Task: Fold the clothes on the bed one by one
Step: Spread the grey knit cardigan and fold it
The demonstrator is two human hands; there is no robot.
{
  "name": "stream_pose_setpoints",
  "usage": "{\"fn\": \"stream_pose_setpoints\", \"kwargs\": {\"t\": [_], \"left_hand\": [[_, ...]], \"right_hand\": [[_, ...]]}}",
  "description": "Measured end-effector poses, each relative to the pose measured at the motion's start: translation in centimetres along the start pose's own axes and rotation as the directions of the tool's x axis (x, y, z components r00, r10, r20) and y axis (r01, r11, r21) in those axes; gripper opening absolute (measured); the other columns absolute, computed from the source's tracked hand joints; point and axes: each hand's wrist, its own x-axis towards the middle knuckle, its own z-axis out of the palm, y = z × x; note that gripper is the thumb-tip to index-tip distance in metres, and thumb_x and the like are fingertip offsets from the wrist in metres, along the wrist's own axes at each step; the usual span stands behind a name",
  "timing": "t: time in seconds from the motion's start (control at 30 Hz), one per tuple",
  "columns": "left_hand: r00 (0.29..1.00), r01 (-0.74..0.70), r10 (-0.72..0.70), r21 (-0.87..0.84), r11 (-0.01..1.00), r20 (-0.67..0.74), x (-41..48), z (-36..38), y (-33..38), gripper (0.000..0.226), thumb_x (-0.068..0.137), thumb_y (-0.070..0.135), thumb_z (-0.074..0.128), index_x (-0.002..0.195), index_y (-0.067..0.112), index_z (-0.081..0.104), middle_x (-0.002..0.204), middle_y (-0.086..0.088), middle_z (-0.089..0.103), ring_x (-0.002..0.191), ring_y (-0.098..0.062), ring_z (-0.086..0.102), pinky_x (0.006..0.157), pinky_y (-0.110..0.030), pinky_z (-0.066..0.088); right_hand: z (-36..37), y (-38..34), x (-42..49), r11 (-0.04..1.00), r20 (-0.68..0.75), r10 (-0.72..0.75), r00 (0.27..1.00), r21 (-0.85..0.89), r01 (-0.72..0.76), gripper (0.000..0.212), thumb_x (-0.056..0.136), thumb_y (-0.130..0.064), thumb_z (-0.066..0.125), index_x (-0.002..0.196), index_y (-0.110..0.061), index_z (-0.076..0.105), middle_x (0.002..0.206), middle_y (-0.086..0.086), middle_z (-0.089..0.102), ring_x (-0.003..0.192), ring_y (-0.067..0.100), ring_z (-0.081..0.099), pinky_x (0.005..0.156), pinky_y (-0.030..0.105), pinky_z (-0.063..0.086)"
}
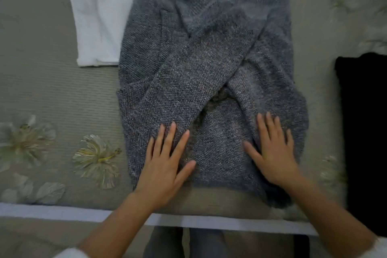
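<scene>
**Head view: both palms flat on the grey knit sweater**

From the head camera I look down at the grey sweater (209, 81), which lies in the middle of the bed (52, 94), near its front edge. The sweater is a coarse, speckled knit, thick and a little fuzzy. Its two sleeves are folded inward and cross each other over the body, making an X shape; the sleeve that runs down toward my left side lies on top.

My left hand (165, 163) rests flat on the lower end of that upper sleeve, fingers spread and straight. My right hand (274, 153) rests flat on the other sleeve end, also with open fingers. Neither grip is closed on anything; both only press on the wool from above.

The bed cover is a beige, finely ribbed fabric with pale printed flowers (96, 159). A white garment (96, 16) of smooth cloth lies at the upper left, its edge touching the sweater. A black garment (364, 132) lies at the right, apart from the sweater.
</scene>
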Motion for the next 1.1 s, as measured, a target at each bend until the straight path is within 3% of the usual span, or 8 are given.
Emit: {"fn": "stream_pose_setpoints", "kwargs": {"t": [0.13,0.23,0.33,0.5,0.6,0.67,0.83,1.1], "left_hand": [[0.999,-0.030,0.024,0.135,0.990,0.046,-1.5,2.1,0.6,0.085,0.082,0.068,0.040,0.152,0.036,0.005,0.158,-0.013,-0.017,0.144,-0.035,-0.017,0.114,-0.054,-0.003],[0.989,-0.054,0.020,0.230,0.972,0.147,-0.9,1.8,0.3,0.102,0.076,0.047,0.062,0.149,0.040,-0.009,0.149,-0.013,-0.040,0.137,-0.038,-0.035,0.110,-0.061,-0.005],[0.980,-0.039,-0.028,0.327,0.944,0.196,-0.6,1.2,1.0,0.101,0.087,0.016,0.056,0.141,0.039,-0.027,0.136,-0.017,-0.053,0.125,-0.041,-0.047,0.109,-0.062,-0.011],[0.995,-0.075,0.034,0.457,0.886,0.098,-0.3,0.8,2.3,0.083,0.074,0.004,0.074,0.146,0.022,0.036,0.150,-0.037,0.010,0.134,-0.059,0.021,0.096,-0.070,0.033],[0.976,-0.076,-0.033,0.475,0.877,0.216,0.1,-1.0,3.4,0.065,0.097,0.006,0.043,0.152,0.022,0.011,0.152,-0.031,-0.015,0.140,-0.052,0.007,0.108,-0.061,0.024],[0.943,-0.074,-0.090,0.465,0.882,0.322,0.6,-3.6,3.9,0.060,0.096,0.001,0.041,0.147,0.022,0.018,0.156,-0.026,-0.004,0.140,-0.046,0.016,0.108,-0.055,0.032],[0.870,-0.114,-0.025,0.249,0.962,0.493,0.1,-10.5,4.7,0.051,0.083,0.000,0.044,0.130,0.019,0.049,0.127,-0.013,0.054,0.111,-0.034,0.055,0.092,-0.045,0.048],[0.606,-0.080,0.047,0.002,0.997,0.794,-6.0,-15.8,7.8,0.039,0.079,-0.001,0.041,0.108,0.013,0.063,0.107,-0.007,0.064,0.098,-0.024,0.059,0.082,-0.035,0.050]], "right_hand": [[3.6,-0.2,-3.8,0.991,0.085,-0.110,0.990,0.086,0.102,0.090,0.069,-0.085,-0.013,0.138,-0.032,-0.035,0.152,-0.005,-0.035,0.138,0.009,-0.036,0.117,0.040,-0.017],[3.9,-0.7,-4.1,0.981,0.104,-0.182,0.978,0.083,0.174,0.102,0.070,-0.089,0.011,0.139,-0.032,-0.038,0.150,0.003,-0.040,0.137,0.017,-0.040,0.115,0.044,-0.020],[3.1,0.0,-4.1,0.962,0.160,-0.263,0.951,-0.037,0.272,0.111,0.079,-0.072,0.043,0.138,-0.030,-0.041,0.150,0.011,-0.039,0.138,0.026,-0.038,0.117,0.052,-0.011],[2.4,-0.4,-4.5,0.936,0.201,-0.251,0.947,-0.198,0.290,0.102,0.094,-0.026,0.051,0.134,-0.037,-0.042,0.156,0.022,-0.021,0.145,0.038,-0.014,0.119,0.051,0.007],[1.4,-1.8,-4.3,0.958,0.118,-0.204,0.972,-0.179,0.223,0.077,0.093,-0.006,0.043,0.150,-0.032,0.000,0.150,0.025,0.026,0.137,0.039,0.032,0.104,0.046,0.038],[-0.4,-2.3,-4.5,0.975,0.109,-0.181,0.977,-0.110,0.193,0.064,0.090,-0.006,0.045,0.145,-0.029,0.023,0.131,0.017,0.047,0.115,0.036,0.052,0.088,0.042,0.046],[-5.4,-3.1,-7.0,0.975,0.276,-0.223,0.935,0.060,0.215,0.066,0.086,-0.006,0.048,0.146,-0.029,0.031,0.129,0.011,0.055,0.116,0.032,0.052,0.091,0.036,0.045],[-11.4,-3.6,-12.4,0.973,0.676,-0.232,0.700,0.166,0.162,0.045,0.082,-0.007,0.059,0.124,-0.024,0.058,0.113,0.001,0.062,0.100,0.022,0.059,0.086,0.036,0.049]]}}
